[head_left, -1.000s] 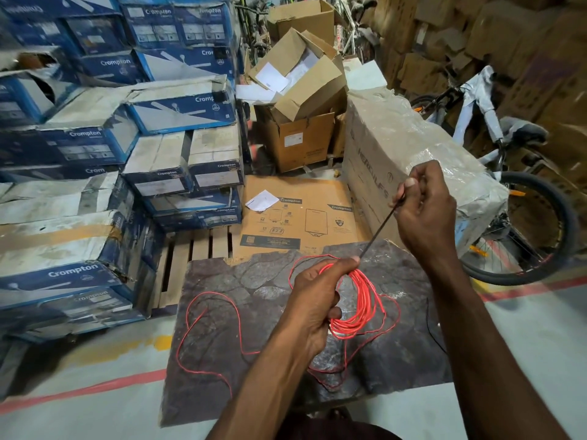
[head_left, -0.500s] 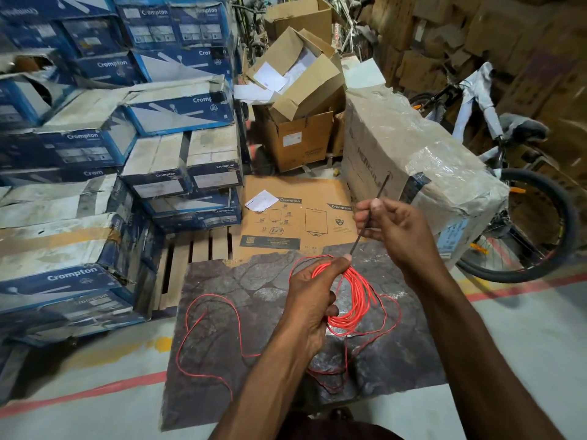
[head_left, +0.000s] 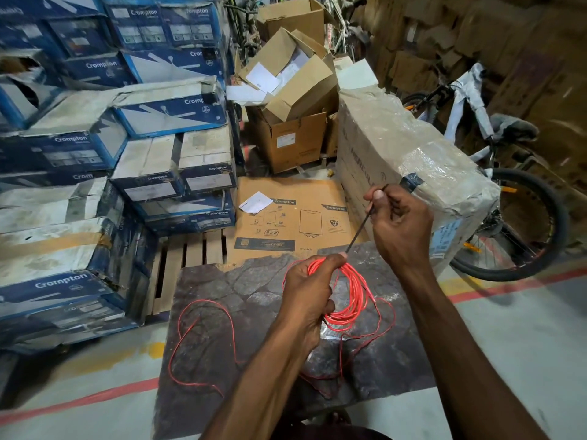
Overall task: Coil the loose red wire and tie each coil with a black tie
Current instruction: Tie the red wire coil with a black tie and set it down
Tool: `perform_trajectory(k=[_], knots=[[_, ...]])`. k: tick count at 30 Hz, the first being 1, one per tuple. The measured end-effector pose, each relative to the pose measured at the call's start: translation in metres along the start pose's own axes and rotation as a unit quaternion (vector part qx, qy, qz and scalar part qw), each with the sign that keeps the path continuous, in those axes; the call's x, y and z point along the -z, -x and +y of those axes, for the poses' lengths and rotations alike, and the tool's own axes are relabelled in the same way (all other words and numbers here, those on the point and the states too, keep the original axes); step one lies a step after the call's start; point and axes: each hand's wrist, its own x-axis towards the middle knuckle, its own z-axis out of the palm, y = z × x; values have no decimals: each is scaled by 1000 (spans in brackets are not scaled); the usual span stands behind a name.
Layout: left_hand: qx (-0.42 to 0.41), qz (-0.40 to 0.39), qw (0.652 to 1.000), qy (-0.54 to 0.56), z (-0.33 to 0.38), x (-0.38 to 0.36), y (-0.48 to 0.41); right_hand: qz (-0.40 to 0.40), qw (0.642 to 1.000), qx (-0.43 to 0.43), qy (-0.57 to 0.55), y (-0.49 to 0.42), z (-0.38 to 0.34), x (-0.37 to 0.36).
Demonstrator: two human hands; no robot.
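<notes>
**Two hands tying a coil of red wire**

Above the dark mat [head_left: 222, 287], I see the left hand [head_left: 306, 290] gripping a coil of red wire [head_left: 354, 300]. The right hand [head_left: 400, 230], over the mat's far edge, pinches a black tie [head_left: 358, 231] that runs taut down to the coil. The rest of the wire trails loose across the mat's left side.
</notes>
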Motion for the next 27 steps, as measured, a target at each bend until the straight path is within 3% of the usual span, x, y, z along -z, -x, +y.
perform_trajectory(k=[5, 11, 14, 18, 23, 27], knots=[[15, 1, 999, 41, 2, 4, -8, -79, 992, -80, -57, 4, 15, 15], [-16, -14, 997, 68, 11, -4, -16, -153, 951, -212, -161, 40, 6, 39], [-36, -19, 998, 58, 9, -12, -17, -183, 947, -200, -169, 62, -8, 44], [-44, -40, 996, 72, 6, -19, -19, -154, 960, -178, -154, 69, -6, 43], [41, -106, 968, 226, 6, -23, -21, -120, 967, -176, -139, 62, 14, 46], [79, -125, 959, 242, 3, -20, -25, -106, 968, -161, -161, 62, 26, 44]])
